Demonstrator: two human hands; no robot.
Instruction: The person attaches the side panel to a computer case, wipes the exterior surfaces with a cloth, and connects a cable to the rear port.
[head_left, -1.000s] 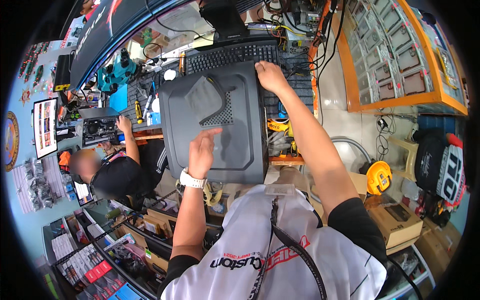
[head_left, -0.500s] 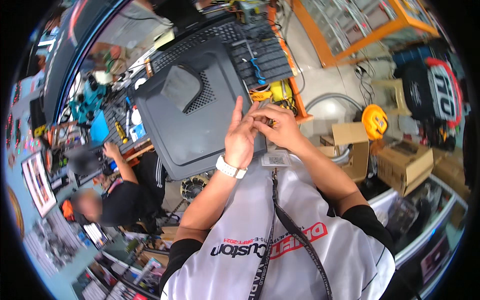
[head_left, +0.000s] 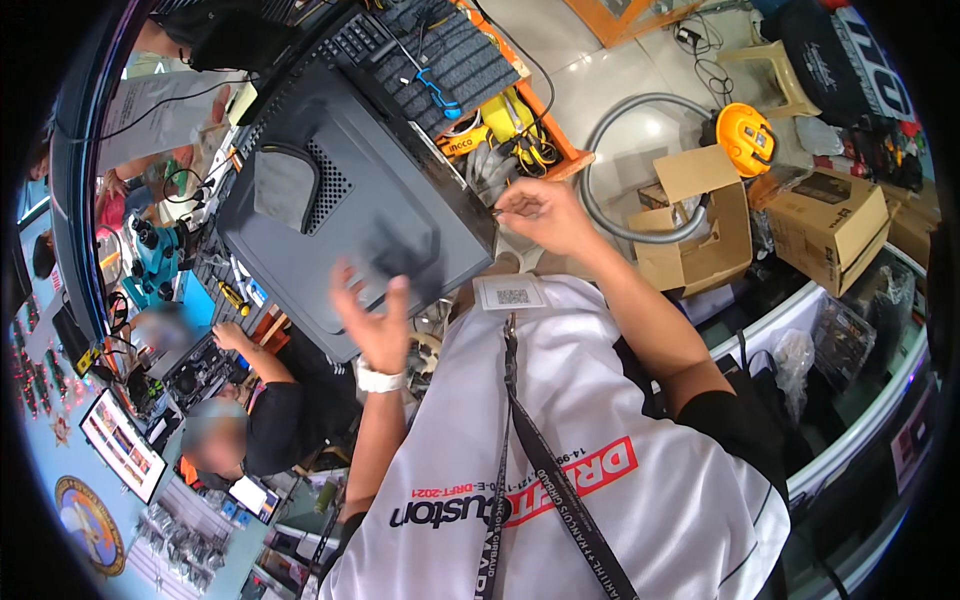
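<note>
Beneath the left hand (head_left: 378, 335), had a dark grey computer case (head_left: 355, 215), spread that hand wide, empty, pinched the right hand (head_left: 542, 216) near the case's edge, contents too small to tell.

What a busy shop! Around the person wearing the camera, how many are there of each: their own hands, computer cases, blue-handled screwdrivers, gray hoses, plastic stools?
Left hand and right hand: 2
Computer case: 1
Blue-handled screwdriver: 1
Gray hose: 1
Plastic stool: 1
Total: 6
</note>
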